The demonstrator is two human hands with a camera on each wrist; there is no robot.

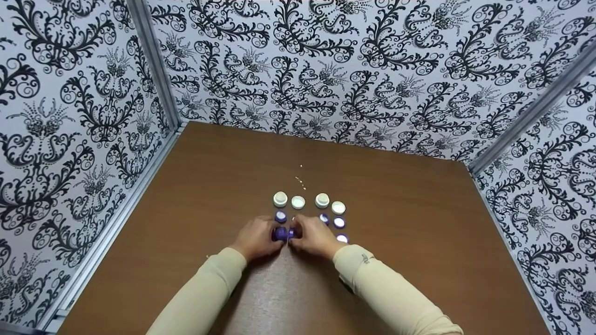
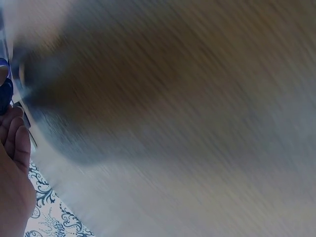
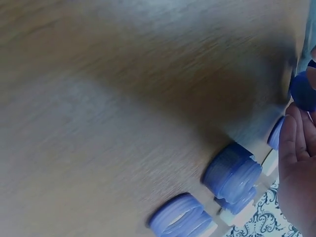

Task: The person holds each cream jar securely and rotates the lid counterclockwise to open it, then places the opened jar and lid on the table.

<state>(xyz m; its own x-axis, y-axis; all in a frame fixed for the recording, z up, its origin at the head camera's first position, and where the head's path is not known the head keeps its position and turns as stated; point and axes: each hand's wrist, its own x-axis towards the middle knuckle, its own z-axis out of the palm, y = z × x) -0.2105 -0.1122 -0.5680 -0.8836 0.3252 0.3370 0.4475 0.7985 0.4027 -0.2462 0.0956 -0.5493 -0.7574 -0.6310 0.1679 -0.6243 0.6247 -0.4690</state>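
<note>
Brown wood grain covers the table [image 1: 195, 223] in front of me, boxed in by walls [image 1: 70, 116] papered with black-and-white scrollwork. My two hands meet just in front of me, near the table's middle. My left hand [image 1: 256, 238] has its fingers curled around a small purple jar [image 1: 280, 233], and my right hand [image 1: 315, 236] pinches the purple piece [image 1: 291, 232] at the jar's end, probably its cap. The jar lies on its side (as best I can judge), long axis running left to right between my hands, capped end towards my right hand. Just beyond my knuckles sits a row of white jars and lids [image 1: 298, 202], then smaller purple jars and caps [image 1: 339, 222] nearer me. In the right wrist view, purple ribbed caps [image 3: 232, 170] rest on the table by my fingers.
</note>
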